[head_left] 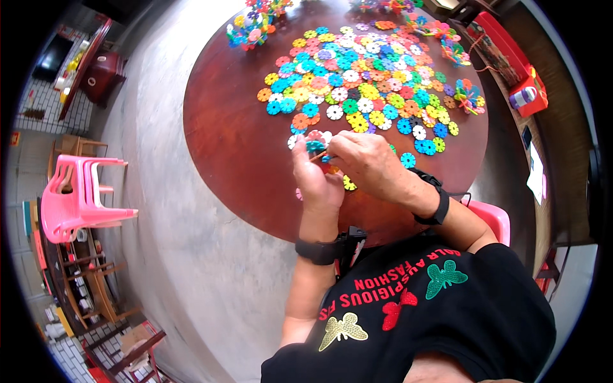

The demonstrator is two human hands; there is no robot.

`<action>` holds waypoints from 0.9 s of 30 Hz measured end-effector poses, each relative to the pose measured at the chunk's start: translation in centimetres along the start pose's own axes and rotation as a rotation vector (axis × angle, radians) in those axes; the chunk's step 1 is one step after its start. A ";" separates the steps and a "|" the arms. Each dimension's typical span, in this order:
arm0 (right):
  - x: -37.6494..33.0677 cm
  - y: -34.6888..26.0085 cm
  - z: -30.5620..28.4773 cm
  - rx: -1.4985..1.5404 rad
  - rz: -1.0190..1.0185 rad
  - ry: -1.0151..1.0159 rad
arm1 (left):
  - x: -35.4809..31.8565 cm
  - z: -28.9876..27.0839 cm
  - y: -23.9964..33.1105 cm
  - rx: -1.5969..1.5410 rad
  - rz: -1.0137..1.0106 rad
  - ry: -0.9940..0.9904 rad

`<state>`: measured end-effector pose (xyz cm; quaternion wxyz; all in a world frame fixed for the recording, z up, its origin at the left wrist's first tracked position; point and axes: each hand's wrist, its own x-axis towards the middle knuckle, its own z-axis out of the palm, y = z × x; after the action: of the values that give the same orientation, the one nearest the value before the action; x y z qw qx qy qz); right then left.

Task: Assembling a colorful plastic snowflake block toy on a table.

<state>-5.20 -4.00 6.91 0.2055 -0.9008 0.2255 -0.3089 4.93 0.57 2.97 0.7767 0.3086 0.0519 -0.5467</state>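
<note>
Over the near part of the table, my left hand (317,185) is closed round a small cluster of notched plastic discs (315,145), with teal, red and white ones showing. My right hand (367,159) meets it from the right, its fingers pinched at the cluster's edge. An orange-brown disc (318,155) shows edge-on between the two hands; the right fingertips hide most of what they grip. Just beyond my hands, many loose notched discs (350,106) in several colours lie spread over the table. A yellow disc (349,183) lies beside my right wrist.
The round dark-red table (223,121) carries assembled disc clusters at its far edge (252,29) and right side (469,97). Pink plastic stools (70,198) stand to the left. Another pink seat (490,217) is at right. A red container (531,92) sits on the right-hand surface.
</note>
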 end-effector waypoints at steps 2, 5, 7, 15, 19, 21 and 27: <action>-0.1 0.3 0.0 0.007 0.002 0.030 | 0.1 0.0 0.1 0.023 -0.040 -0.049; -0.2 0.7 -0.5 0.043 0.021 0.020 | -0.3 0.5 0.0 0.075 -0.009 -0.066; -0.3 0.9 -0.7 0.083 0.049 0.006 | 0.1 0.1 -0.2 0.100 -0.001 -0.106; -0.6 8.9 -3.3 -0.258 0.131 0.065 | 0.5 -0.4 1.6 -0.091 -0.208 -0.109; -2.3 15.1 -4.1 -0.452 0.205 0.005 | 0.7 -0.8 1.7 -0.192 -0.199 -0.249; -2.6 15.7 -4.1 -0.532 0.274 -0.081 | 0.7 -0.9 1.8 -0.182 -0.182 -0.280; -2.9 15.8 -3.8 -0.517 0.349 -0.078 | 1.2 -1.6 1.9 -0.216 -0.251 -0.431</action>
<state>-14.18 -16.14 0.30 0.0282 -0.8821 0.4397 -0.1666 7.50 0.90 2.02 0.7245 0.0915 -0.0188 -0.6829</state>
